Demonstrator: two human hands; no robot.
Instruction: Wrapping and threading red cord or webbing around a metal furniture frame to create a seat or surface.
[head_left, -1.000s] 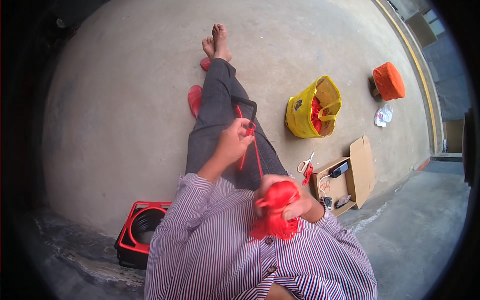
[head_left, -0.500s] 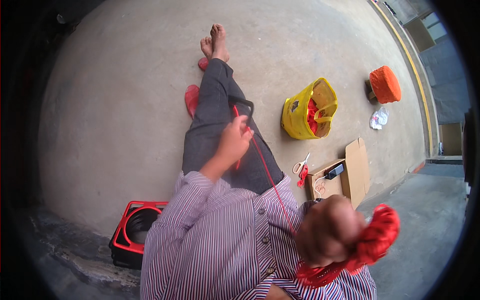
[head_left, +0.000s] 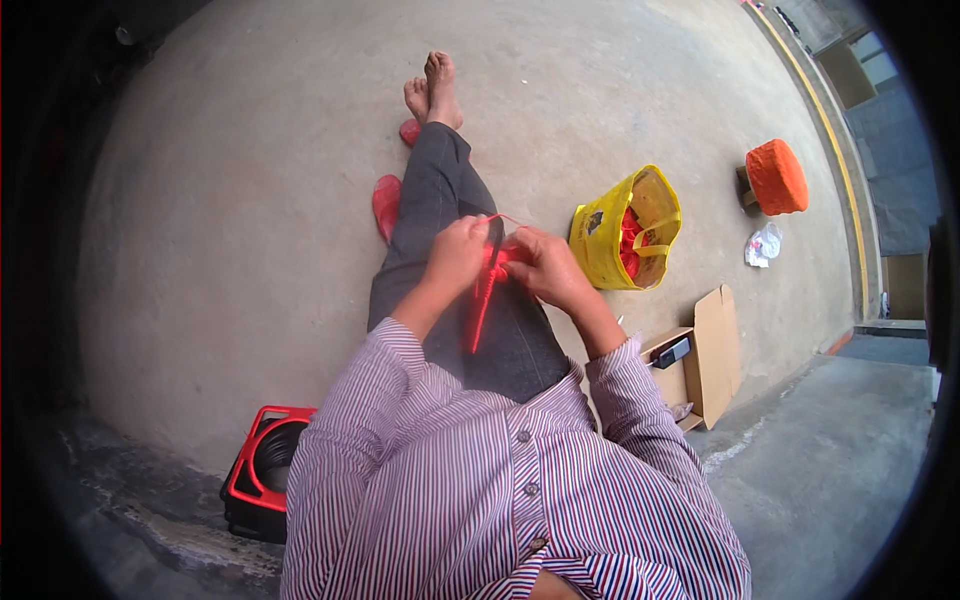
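My left hand (head_left: 460,255) is closed above my lap, with red cord at its fingertips. Beside it, my right hand (head_left: 547,268) pinches a bunch of red cord (head_left: 513,256). A thin strand arches from one hand to the other. Below the fingers a narrow red strip (head_left: 480,315), which looks knotted or woven, hangs over my grey trousers (head_left: 430,215). A dark frame edge (head_left: 497,232) shows between my hands; most of it is hidden by them.
To the right stands a yellow bag (head_left: 605,235) with red material inside. Nearer are an opened cardboard box (head_left: 715,365) and a black device (head_left: 672,352). An orange-topped stool (head_left: 777,178) and white plastic (head_left: 763,246) lie farther right. A red-and-black crate (head_left: 240,490) sits at left, red slippers (head_left: 385,205) by my legs.
My right hand has come down from close to the camera at lower right, with the red cord bundle, to meet my left hand over my lap. The stretched strand is now slack.
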